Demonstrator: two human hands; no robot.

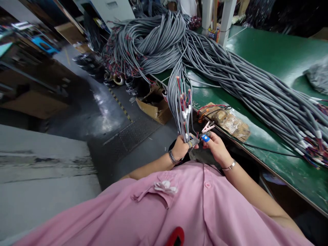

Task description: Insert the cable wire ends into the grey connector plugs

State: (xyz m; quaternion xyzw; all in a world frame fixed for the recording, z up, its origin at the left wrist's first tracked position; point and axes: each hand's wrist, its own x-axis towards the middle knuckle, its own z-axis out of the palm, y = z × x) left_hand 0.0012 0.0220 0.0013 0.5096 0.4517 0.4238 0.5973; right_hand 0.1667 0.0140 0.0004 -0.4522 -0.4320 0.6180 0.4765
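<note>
In the head view, my left hand (pixel 181 147) is closed around grey cables (pixel 187 137) in front of my body, with grey tape wrapped on a finger. My right hand (pixel 217 146) is close beside it, thumb and finger pinched at the thin wires (pixel 199 136) of a cable end; blue tape covers the thumb. The fingertips partly hide these wires. Just beyond the left hand, several cable ends with white sleeves (pixel 185 114) show bare coloured wires. A pink clip (pixel 207 127) is just above my right fingers, by the table edge.
A large heap of grey cables (pixel 156 41) lies over the green table (pixel 258 46) and hangs off its edge. A plastic-wrapped brown block (pixel 230 123) sits near that edge. Below stands an open cardboard box (pixel 159 109). At left is a pale cabinet surface (pixel 43 198).
</note>
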